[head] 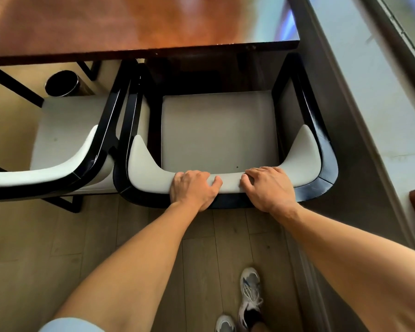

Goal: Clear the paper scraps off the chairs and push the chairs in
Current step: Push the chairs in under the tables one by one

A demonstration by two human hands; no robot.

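Seen from above, a person is standing behind a black-framed chair (225,130) with a pale cushioned seat, its front tucked under the edge of a reddish wooden desk (130,27). The left hand (193,188) and right hand (268,186) are each grasping the chair's padded backrest, fingers curling over its top. A second chair (65,144) is sitting just beside it on the left.

Right chair (219,130): front under table (130,22).
Left chair (65,140): just beside it.
Bin (61,83): under table, left.
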